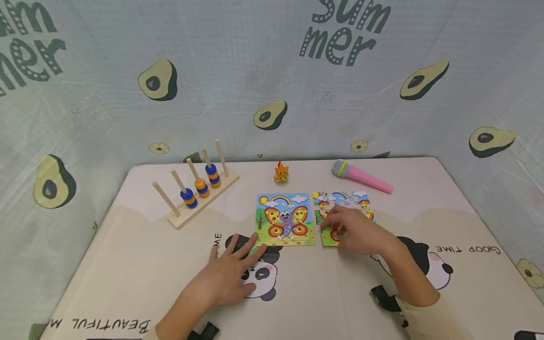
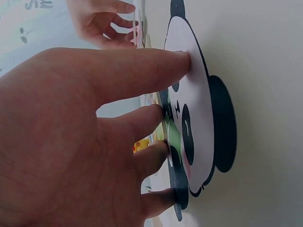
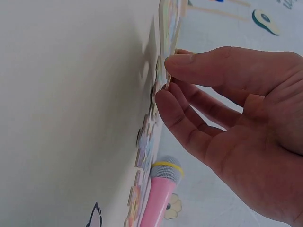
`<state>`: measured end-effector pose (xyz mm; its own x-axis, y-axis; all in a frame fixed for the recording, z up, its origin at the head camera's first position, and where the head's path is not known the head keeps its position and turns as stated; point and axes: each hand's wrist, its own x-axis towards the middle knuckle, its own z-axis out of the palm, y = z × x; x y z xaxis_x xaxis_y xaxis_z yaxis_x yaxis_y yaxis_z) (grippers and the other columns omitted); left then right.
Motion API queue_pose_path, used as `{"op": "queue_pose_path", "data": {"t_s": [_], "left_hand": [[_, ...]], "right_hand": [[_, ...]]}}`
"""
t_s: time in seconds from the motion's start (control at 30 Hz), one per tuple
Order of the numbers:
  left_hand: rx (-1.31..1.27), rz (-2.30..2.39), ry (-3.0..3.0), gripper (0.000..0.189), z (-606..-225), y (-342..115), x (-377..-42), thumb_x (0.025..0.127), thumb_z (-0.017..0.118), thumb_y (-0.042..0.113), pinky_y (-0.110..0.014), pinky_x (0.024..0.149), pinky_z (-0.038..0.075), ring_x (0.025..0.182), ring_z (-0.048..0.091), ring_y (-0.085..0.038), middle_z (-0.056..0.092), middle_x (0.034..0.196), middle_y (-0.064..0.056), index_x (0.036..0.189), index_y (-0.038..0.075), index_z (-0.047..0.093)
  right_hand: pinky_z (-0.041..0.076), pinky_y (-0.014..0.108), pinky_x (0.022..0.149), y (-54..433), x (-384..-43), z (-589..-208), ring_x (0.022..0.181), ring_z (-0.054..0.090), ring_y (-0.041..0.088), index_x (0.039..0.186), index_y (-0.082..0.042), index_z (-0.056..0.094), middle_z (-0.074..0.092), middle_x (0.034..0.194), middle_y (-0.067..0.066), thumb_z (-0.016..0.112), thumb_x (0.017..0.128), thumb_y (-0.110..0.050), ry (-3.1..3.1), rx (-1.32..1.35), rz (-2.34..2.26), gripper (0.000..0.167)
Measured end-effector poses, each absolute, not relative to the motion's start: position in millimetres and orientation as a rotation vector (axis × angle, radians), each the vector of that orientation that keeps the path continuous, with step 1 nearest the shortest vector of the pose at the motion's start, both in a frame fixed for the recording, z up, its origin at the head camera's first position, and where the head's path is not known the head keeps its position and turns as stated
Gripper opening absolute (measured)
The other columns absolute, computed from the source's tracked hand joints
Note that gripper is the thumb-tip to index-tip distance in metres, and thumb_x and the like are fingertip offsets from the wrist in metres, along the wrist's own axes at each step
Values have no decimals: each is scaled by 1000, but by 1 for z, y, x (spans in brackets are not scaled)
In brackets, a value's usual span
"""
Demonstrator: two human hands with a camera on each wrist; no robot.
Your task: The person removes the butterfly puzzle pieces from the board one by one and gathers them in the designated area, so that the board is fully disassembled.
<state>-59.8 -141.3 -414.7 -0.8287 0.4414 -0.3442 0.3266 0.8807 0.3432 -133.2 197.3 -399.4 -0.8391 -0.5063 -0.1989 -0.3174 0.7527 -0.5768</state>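
My left hand (image 1: pixel 229 274) lies palm down with spread fingers on the printed tablecloth. Its fingertips reach the lower left corner of a square butterfly picture board (image 1: pixel 286 198). To the right of that board, my right hand (image 1: pixel 359 230) is over a second butterfly picture made of jigsaw pieces (image 1: pixel 341 197), with gaps between some of them. In the right wrist view, the thumb and fingers pinch a thin puzzle piece (image 3: pixel 168 81) at its edge. The hand covers part of the lower pieces in the head view.
A wooden stand with pegs (image 1: pixel 204 200) and blue and orange rings is at the back left. An orange toy figure (image 1: pixel 281 173) stands behind the board. A pink toy microphone (image 1: pixel 363 177) lies at the back right, near the patterned curtain (image 1: pixel 212 94).
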Motion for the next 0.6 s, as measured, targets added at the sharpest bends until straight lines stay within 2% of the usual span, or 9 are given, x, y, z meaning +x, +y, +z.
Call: {"op": "queue_pose_path", "data": {"t_s": [0.6], "left_hand": [[562, 384, 2634, 79, -416, -141, -59, 91, 78, 41, -84, 113, 19, 160, 19, -44, 22, 175, 4, 161, 32, 42]], "right_hand": [[56, 30, 80, 198, -136, -408, 91, 62, 14, 111, -16, 75, 63, 112, -2, 71, 72, 13, 2603, -672, -754, 48]]}}
